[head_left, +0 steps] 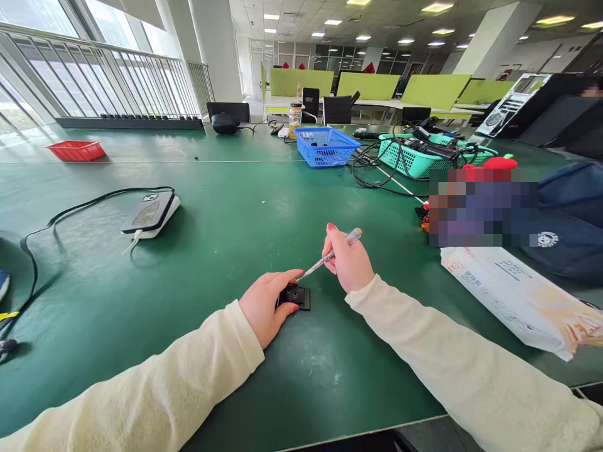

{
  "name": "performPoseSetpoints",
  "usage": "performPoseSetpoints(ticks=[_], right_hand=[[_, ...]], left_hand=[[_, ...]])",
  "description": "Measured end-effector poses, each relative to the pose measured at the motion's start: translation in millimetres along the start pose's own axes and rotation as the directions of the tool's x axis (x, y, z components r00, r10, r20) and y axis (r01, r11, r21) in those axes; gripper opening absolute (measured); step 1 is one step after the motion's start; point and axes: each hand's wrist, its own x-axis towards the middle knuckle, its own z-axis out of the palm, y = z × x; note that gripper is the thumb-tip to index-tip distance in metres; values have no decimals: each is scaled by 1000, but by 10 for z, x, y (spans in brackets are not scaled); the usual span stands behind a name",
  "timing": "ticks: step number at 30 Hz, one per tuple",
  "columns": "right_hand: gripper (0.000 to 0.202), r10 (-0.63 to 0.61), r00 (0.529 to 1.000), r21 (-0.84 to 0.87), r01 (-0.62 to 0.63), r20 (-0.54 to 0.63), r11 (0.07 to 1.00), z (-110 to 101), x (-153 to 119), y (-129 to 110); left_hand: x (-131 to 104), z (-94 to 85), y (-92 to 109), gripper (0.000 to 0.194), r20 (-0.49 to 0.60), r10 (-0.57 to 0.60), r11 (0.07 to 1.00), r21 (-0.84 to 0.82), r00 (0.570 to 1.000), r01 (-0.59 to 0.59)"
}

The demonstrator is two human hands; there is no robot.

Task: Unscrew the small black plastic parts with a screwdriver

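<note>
Flat on the green table lies a small black rectangular part with small round details on its top. My left hand grips it from the left, fingers along its far edge and thumb on its near edge. Between the fingers of my right hand is a slim screwdriver with a clear handle, held at a slant. Its tip points down and left to the far edge of the black part, close to my left fingertips. Whether the tip touches the part is too small to tell.
A phone on a white stand with a cable is at left, a red tray behind it. A blue basket and a teal basket with cables stand at the back. A white packet and dark blue bag lie right.
</note>
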Motion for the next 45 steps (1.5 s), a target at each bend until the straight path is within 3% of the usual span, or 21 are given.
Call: performPoseSetpoints(ticks=[4, 7, 10, 13, 16, 18, 21, 27, 36, 45], right_hand=[[63, -220, 971, -108, 229, 87, 967, -23, -107, -43], [63, -294, 949, -129, 308, 117, 943, -35, -139, -51], [64, -238, 968, -93, 245, 81, 965, -20, -102, -39], [63, -66, 997, -21, 67, 31, 998, 29, -39, 5], [62, 99, 992, 15, -101, 73, 995, 90, -3, 61], [61, 147, 986, 13, -148, 82, 989, 114, -1, 80], [62, 118, 992, 30, -120, 38, 992, 105, -15, 62], [65, -56, 998, 55, 55, 1, 997, 16, -43, -43], [65, -118, 993, -10, 118, -14, 993, 2, -56, -68], [64, -148, 989, -44, 147, -22, 988, -10, -78, -56]], left_hand=[[5, -4, 5, 54, 12, -7, 1000, 11, 1000, 7], [5, -6, 16, 53, 9, -5, 1000, 26, 1000, 5], [6, -10, 28, 52, 16, -6, 1000, 29, 1000, 5], [15, -20, 32, 50, 26, -19, 999, 29, 999, 18], [31, -35, 31, 47, 35, -23, 999, 34, 999, 21], [40, -45, 32, 47, 47, -23, 999, 34, 999, 22], [42, -53, 39, 51, 58, -13, 999, 30, 998, 11], [30, -43, 35, 47, 58, 2, 999, 43, 998, -5], [33, -47, 31, 41, 62, 13, 998, 61, 998, -16], [106, 47, -135, 31, -42, -12, 999, 41, 999, 13]])
